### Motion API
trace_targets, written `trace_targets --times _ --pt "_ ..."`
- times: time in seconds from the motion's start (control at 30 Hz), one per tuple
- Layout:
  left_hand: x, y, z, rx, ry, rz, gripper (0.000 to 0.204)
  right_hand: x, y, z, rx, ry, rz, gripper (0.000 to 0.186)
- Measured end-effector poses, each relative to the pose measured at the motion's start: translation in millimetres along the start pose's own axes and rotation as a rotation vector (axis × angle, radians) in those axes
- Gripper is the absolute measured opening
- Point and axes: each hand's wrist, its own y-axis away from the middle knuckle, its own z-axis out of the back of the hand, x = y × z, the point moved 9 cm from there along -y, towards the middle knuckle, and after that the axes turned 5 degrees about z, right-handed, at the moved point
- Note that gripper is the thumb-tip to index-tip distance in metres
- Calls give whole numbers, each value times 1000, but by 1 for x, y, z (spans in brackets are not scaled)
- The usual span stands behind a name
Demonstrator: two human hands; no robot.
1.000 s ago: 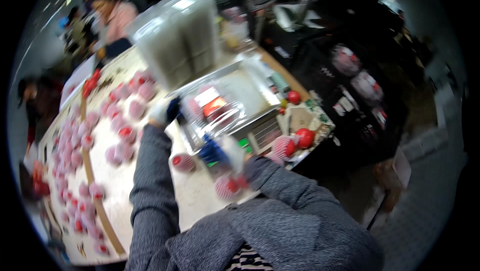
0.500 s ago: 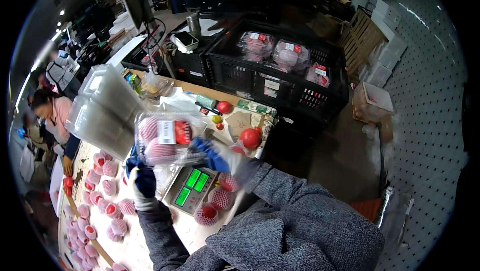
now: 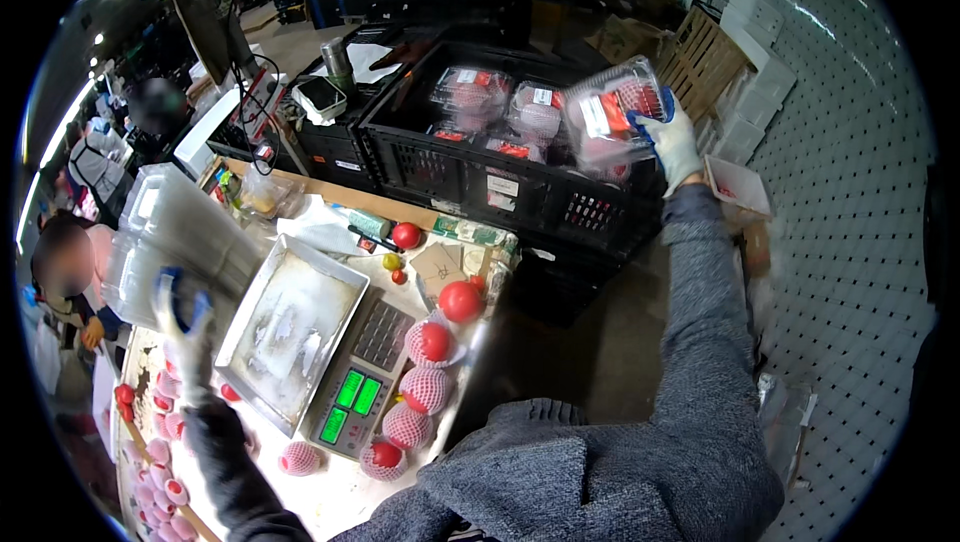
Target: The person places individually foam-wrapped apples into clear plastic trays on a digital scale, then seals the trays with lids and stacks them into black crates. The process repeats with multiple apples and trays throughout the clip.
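Observation:
My right hand (image 3: 672, 147), in a white and blue glove, grips a clear plastic clamshell pack (image 3: 612, 117) by its right side. Pink-netted fruit and a red and white label show through the lid. The pack is tilted over the right end of a black crate (image 3: 440, 164), above other filled packs (image 3: 474, 97). Over on the left, my gloved left hand (image 3: 183, 327) is open with fingers apart, beside a stack of clear plastic containers (image 3: 185, 232). A scale (image 3: 350, 407) with a bare metal pan (image 3: 292, 327) and green displays stands between my arms.
Fruit in pink foam nets (image 3: 425, 389) lines the scale's right side; more netted fruit (image 3: 155, 477) lies at the left. Red tomatoes (image 3: 460, 300), a marker and cardboard sit along the table's far edge. A white bin (image 3: 738, 187) stands beyond my right arm. Another person (image 3: 75, 262) is at far left.
The pack, held at both sides above the scale, has moved right to the crate in my right hand. My left hand has let go and moved left to the container stack.

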Motion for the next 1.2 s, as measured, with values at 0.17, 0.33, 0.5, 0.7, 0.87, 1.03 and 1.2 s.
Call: trace_targets --times 0.17,0.33,0.5,0.7,0.87,1.03,1.2 --pt "124 -111 87 -277 -924 19 83 -111 -58 0 562 560 -168 75" --pt "228 -101 50 473 -184 685 53 -95 -70 -4 312 1277 178 63" --pt "272 -108 115 323 -828 349 8 -153 -6 -70 920 904 -87 41" --pt "197 -108 103 200 -1080 541 22 -76 0 -92 907 1135 89 48" --pt "144 -115 99 269 -1164 441 34 60 40 -169 938 742 380 62" --pt "118 -96 152 -196 -989 230 23 219 147 -259 1093 359 798 53" --pt "-4 -6 71 -148 -909 -219 9 318 264 -320 976 -81 1104 46"
